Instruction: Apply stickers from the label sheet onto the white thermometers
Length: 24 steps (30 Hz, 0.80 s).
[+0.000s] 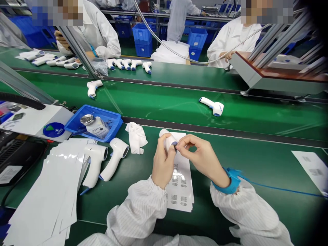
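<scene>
In the head view my left hand (163,162) is wrapped round a white infrared thermometer (167,139), whose blue-edged end points toward my right hand (198,152). The right thumb and forefinger pinch together at that end; whatever lies between them is too small to make out. Beneath both hands lies a sheet of printed labels (179,194). A blue wrist strap (228,181) circles my right wrist. Two more thermometers rest to the left, one (96,162) beside the other (115,159). A crumpled white cloth (136,137) sits between them and my left hand.
A blue tray (112,131) holds a bottle with a metal top (96,126). White sheets (51,184) are piled at left. Beyond the bench edge, a green conveyor (153,102) carries a thermometer (212,106) and another (93,89). Co-workers in white sit across.
</scene>
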{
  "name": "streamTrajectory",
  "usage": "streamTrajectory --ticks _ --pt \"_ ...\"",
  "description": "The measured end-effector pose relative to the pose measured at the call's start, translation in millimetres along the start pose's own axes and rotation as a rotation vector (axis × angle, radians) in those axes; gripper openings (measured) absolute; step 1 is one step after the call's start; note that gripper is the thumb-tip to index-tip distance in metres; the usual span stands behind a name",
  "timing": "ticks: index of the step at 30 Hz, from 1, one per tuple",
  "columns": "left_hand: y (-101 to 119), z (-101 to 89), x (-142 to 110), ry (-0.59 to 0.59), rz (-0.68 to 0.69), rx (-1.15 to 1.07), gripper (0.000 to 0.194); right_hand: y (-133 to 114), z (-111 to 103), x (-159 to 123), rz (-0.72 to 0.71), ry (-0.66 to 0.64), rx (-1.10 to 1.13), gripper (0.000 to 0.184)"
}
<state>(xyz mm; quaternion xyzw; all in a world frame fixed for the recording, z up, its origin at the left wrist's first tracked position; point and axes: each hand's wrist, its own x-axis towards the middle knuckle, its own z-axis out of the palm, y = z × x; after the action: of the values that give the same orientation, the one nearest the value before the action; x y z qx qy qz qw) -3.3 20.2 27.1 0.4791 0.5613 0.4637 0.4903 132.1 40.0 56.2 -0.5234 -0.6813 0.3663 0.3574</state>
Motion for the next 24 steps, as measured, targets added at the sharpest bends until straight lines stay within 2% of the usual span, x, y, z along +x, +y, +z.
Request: streamTrajectory --ticks 2,4,7,9,11,13,16,19,23,24 --pt "0.2 -1.1 -0.5 0.003 0.001 0.014 0.027 -3.9 0.7 -4.0 0.028 -0.032 -0.027 0.004" --pt "0.2 -2.2 -0.8 -0.005 -0.009 0.020 0.026 -5.8 1.8 -6.1 0.067 -0.068 -0.025 0.015" --pt "0.5 -4.1 -0.6 -0.029 -0.043 -0.020 0.025 -4.0 2.2 -5.0 0.171 -0.145 0.183 0.027" --pt "1.4 -5.9 -0.2 -0.054 -0.099 -0.102 0.025 -1.5 0.7 -3.2 0.278 -0.237 0.374 0.029" --pt "3.1 -8.2 0.1 -0.092 -0.182 -0.223 0.027 0.2 -1.4 -1.9 0.337 -0.298 0.431 0.028" --pt "5.9 -10.7 -0.3 -0.145 -0.249 -0.341 0.032 -0.1 -2.9 -1.6 0.287 -0.213 0.333 0.025" --pt "12.1 -14.2 -3.3 -0.236 -0.267 -0.432 0.044 -4.1 -1.9 -1.3 0.071 -0.008 0.146 0.027" --pt "19.5 -16.2 -8.2 -0.292 -0.203 -0.424 0.061 -9.8 2.1 0.5 -0.098 0.008 0.098 0.027" --pt "26.8 -15.8 -13.3 -0.324 -0.152 -0.369 0.073 -14.1 7.8 3.5 -0.159 0.110 0.157 0.003" --pt "27.7 -15.4 -13.9 -0.317 -0.148 -0.362 0.072 -14.4 8.9 3.7 -0.167 0.131 0.171 0.003"
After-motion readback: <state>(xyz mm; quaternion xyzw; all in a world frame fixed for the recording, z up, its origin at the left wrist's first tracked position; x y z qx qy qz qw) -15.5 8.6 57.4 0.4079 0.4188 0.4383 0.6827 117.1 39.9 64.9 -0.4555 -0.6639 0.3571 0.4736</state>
